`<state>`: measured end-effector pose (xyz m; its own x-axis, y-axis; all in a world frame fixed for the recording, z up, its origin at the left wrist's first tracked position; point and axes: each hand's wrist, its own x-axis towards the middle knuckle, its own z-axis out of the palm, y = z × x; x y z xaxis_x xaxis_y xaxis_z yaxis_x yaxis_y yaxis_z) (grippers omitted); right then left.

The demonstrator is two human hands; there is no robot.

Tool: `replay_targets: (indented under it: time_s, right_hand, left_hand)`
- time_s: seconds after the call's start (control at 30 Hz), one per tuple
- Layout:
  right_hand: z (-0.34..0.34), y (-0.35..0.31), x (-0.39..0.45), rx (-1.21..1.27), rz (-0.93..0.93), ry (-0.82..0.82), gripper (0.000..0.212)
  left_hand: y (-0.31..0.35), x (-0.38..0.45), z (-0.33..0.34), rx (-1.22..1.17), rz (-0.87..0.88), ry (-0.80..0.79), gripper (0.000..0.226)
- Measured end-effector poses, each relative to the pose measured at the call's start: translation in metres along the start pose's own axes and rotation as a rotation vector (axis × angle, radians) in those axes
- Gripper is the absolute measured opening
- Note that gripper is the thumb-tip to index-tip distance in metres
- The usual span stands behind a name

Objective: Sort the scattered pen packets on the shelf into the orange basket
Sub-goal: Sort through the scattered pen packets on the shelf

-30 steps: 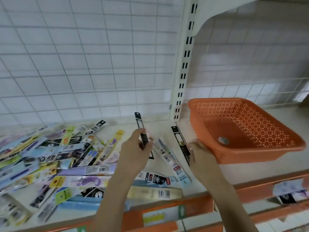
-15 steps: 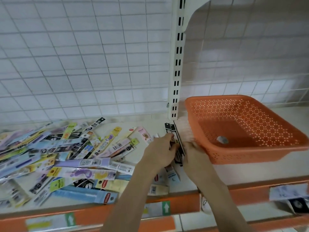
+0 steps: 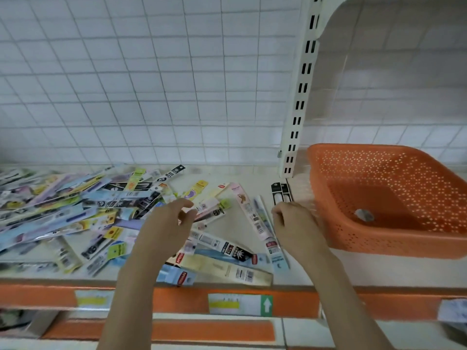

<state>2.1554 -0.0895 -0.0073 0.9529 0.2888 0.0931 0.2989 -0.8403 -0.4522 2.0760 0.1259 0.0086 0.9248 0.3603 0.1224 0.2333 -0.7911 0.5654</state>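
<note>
Just left of the orange basket (image 3: 328, 223), our right hand (image 3: 295, 223) pinches two black pen packets (image 3: 281, 193); left hand (image 3: 168, 223) hovers loose, holding nothing. We'd keep them stacked, then lift over the rim.

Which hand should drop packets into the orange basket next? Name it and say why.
Right. The right hand grips two black packets right beside the orange basket. The left hand hovers loosely curled and empty over the pile, farther away.
</note>
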Motion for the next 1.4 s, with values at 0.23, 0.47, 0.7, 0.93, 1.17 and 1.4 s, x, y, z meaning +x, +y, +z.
replay_targets:
  time_s: [0.23, 0.47, 0.7, 0.93, 1.17, 1.4]
  right_hand:
    - [-0.002, -0.015, 0.023, -0.126, 0.054, -0.147, 0.017]
    - [-0.002, -0.038, 0.038, -0.265, 0.076, -0.341, 0.034]
    - [-0.012, -0.056, 0.037, 0.003, 0.132, -0.186, 0.028]
    - [-0.047, -0.056, 0.021, 0.220, 0.027, 0.190, 0.017]
    - [-0.047, -0.042, 0.002, 0.407, -0.075, 0.322, 0.017]
    - [-0.038, -0.024, -0.010, 0.375, -0.110, 0.281, 0.009]
  left_hand:
    - [-0.026, -0.011, -0.010, -0.013, -0.042, 0.093, 0.028]
    - [-0.048, -0.008, -0.030, 0.014, -0.037, 0.070, 0.026]
    - [-0.056, 0.007, -0.041, 0.040, 0.041, 0.046, 0.026]
    - [-0.039, 0.021, -0.027, 0.042, 0.132, -0.057, 0.026]
    - [-0.005, 0.025, -0.002, 0.033, 0.250, -0.124, 0.027]
    - [0.035, 0.026, 0.040, 0.187, 0.152, -0.151, 0.031]
